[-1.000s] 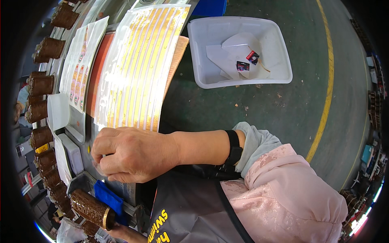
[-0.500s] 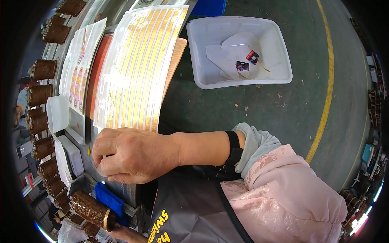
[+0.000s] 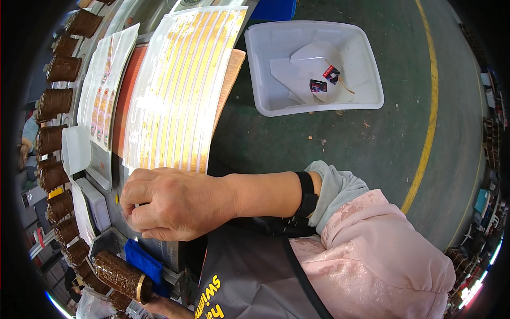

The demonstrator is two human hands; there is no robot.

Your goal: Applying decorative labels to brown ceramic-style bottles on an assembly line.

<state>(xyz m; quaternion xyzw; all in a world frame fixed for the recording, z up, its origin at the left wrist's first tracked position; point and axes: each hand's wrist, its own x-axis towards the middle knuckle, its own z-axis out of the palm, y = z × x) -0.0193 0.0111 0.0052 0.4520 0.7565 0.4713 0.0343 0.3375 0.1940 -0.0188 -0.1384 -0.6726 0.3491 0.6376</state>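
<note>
My right hand point(image 3: 164, 204) hovers at the near edge of the sheet of gold-striped labels point(image 3: 188, 90). Its fingers are curled together in a pinch, and what they hold, if anything, is hidden. At the lower left my left hand point(image 3: 164, 307), mostly out of the picture, is closed around the gold-rimmed end of a brown, embossed cylindrical jar point(image 3: 119, 275). The jar lies tilted beside a blue cloth point(image 3: 143, 261). Left of the gold labels is a second sheet with small oval stickers point(image 3: 103, 101).
A row of brown jars point(image 3: 54, 103) runs along the left. A white box point(image 3: 93, 202) and a clear plastic container point(image 3: 77, 149) stand between them and the sheets. On the green floor sits a white tub point(image 3: 255, 69) with paper scraps and small cards. A yellow line point(image 3: 433, 101) crosses the floor.
The row of brown jars on the left has shifted downward in the picture, and something yellow now shows among them. Both my hands and the held jar have hardly moved.
</note>
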